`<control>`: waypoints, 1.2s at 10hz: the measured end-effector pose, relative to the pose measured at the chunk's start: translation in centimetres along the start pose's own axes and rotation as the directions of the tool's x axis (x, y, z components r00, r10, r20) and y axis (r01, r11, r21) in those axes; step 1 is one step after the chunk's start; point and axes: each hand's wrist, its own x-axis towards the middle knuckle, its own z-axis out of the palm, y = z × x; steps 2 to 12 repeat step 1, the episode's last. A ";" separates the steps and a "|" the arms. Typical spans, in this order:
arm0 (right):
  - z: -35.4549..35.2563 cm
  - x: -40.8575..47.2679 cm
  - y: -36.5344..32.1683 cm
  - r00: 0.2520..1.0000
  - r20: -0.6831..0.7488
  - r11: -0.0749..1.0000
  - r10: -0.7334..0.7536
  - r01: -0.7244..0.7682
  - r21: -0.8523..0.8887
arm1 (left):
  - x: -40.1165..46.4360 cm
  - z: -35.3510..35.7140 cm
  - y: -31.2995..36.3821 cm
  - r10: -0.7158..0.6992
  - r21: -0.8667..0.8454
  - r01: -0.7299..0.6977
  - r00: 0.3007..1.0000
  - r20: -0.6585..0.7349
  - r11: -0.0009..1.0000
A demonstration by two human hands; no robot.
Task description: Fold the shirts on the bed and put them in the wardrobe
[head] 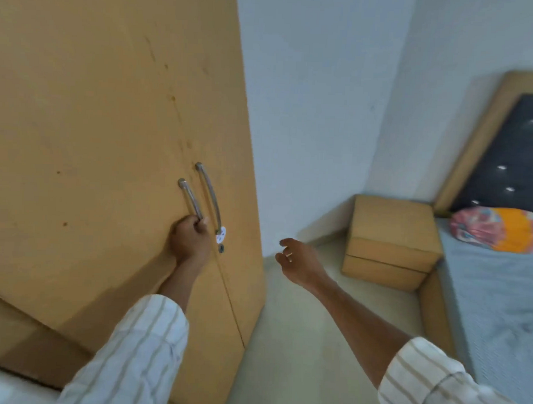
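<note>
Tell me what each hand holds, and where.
Left hand grips the left wardrobe handle at its lower end. Right hand holds nothing.

- Left sleeve (133, 357): white fabric with pale grey-beige vertical stripes, some broad, some thin; loose cut, creased along its length.
- Left cuff: sits part-way up the forearm, leaving the wrist and lower forearm bare; edge rounded and slightly bunched.
- Right sleeve (428, 385): same white fabric, same grey-beige striping; stripes run across the sleeve near the cuff.
- Right cuff: ends high on the forearm, with most of the forearm bare; hem turned and rumpled.
- Left hand (191, 238): bare; no ring or watch visible.
- Right hand (299, 263): bare, with a light-coloured ring (289, 256) on one finger; which finger cannot be told.
</note>
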 end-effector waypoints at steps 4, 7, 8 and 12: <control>-1.9 -4.6 2.7 0.992 -0.069 0.992 0.110 -0.114 -0.057 | -1.4 -0.7 -0.9 -0.131 0.028 0.128 0.986 0.103 0.991; -1.9 -4.6 2.7 0.992 -0.069 0.992 0.110 -0.114 -0.057 | -1.4 -0.7 -0.9 -0.131 0.028 0.128 0.986 0.103 0.991; -1.9 -4.6 2.7 0.992 -0.069 0.992 0.110 -0.114 -0.057 | -1.4 -0.7 -0.9 -0.131 0.028 0.128 0.986 0.103 0.991; -1.9 -4.6 2.7 0.992 -0.069 0.992 0.110 -0.114 -0.057 | -1.4 -0.7 -0.9 -0.131 0.028 0.128 0.986 0.103 0.991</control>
